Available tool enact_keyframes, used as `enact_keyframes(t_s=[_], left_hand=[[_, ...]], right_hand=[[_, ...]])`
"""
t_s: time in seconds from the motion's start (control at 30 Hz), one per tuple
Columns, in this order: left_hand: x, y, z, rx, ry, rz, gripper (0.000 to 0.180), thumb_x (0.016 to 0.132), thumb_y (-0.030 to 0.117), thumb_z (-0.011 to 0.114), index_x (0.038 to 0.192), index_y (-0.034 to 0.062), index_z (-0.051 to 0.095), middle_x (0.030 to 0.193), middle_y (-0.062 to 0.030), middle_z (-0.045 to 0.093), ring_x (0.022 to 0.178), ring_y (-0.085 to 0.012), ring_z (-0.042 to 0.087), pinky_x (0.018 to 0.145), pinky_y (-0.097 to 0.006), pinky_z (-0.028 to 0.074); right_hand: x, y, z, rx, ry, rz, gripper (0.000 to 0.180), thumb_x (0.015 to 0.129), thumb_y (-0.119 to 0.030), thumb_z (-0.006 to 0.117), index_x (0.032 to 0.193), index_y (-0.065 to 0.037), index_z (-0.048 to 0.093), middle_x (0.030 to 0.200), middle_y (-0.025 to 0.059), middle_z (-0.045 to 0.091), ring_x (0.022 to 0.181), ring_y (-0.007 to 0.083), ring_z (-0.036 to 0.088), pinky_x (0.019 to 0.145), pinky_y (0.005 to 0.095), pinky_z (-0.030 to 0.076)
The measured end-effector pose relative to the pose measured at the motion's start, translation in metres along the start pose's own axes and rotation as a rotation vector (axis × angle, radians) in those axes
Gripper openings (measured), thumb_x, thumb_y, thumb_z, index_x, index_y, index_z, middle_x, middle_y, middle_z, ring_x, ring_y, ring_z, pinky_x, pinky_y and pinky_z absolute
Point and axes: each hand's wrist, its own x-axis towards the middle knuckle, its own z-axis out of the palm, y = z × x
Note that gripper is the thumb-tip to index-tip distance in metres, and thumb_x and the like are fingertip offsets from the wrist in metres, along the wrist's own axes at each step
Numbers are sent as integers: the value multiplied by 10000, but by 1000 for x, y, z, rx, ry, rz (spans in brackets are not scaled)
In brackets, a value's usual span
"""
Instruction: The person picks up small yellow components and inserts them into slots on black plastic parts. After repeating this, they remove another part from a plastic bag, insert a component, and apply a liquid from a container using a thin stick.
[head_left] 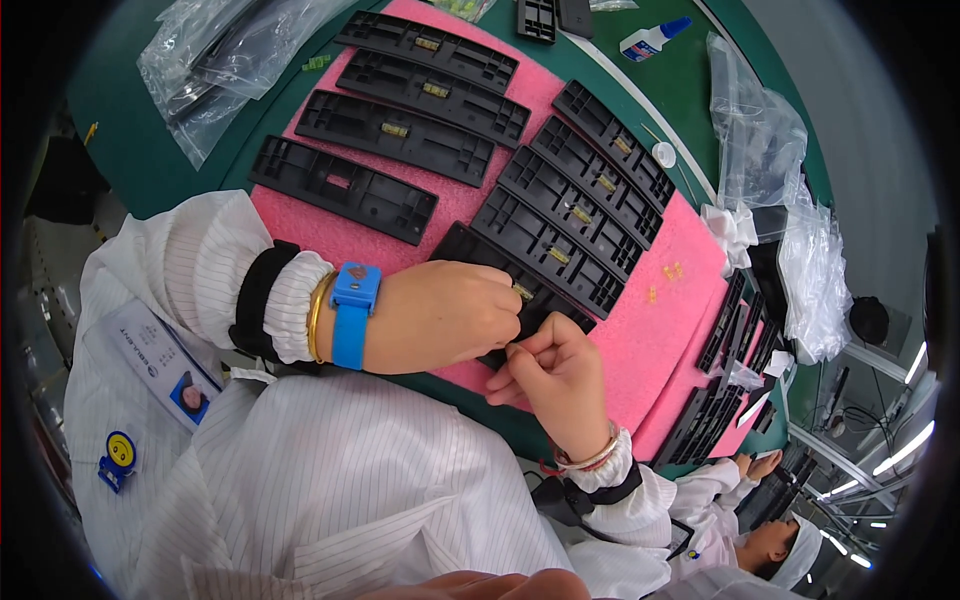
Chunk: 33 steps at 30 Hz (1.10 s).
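A black plastic housing strip (462, 246) lies on the pink foam mat (400, 285) in front of me, with a small yellowish vial (523, 292) at its middle. Over this strip, my left hand (450, 312) is closed, its fingers curled down beside the vial. My right hand (560, 375) meets it from the right, thumb and fingertips pinched close to the left fingers. Whatever sits between either hand's fingertips is hidden or too small to name. Pink shows through the middle opening of another black strip (385, 205) beyond my left wrist.
Several more black strips with yellowish vials (395, 130) lie in two rows on the mat. Small yellow pieces (672, 271) rest at right. Farther off are a blue-capped glue bottle (645, 42), a white cap (664, 154) and plastic bags (760, 130). A co-worker (740, 530) sits at lower right.
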Motion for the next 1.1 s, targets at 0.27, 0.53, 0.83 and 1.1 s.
enact_keyframes(t_s=[0.27,0.53,0.83,1.1], left_hand=[[0,2,-3,20,-53,4,72,834,82,678,887,50,641,891,-75,584,860,-266,573,754,-356,521],[0,6,-3,29,-37,-29,84,832,95,672,872,45,617,886,-79,565,860,-269,565,744,-365,522],[-3,6,-3,21,-22,-40,87,820,102,673,853,47,615,887,-76,572,885,-261,576,759,-358,528],[-1,8,-1,101,-35,-73,88,806,111,710,795,63,637,880,-60,619,914,-238,592,821,-329,526]], right_hand=[[1,-1,0,11,-16,5,159,994,35,598,918,14,460,798,140,722,696,202,763,587,288,632],[0,-2,0,-3,-9,38,141,999,36,589,919,17,476,778,145,726,674,189,754,578,284,626],[1,-1,1,-24,-10,8,129,1012,36,578,938,11,475,787,146,732,682,190,756,587,278,625],[0,-3,0,-63,-19,1,117,1028,9,572,960,0,476,801,148,741,683,197,757,576,278,609]])
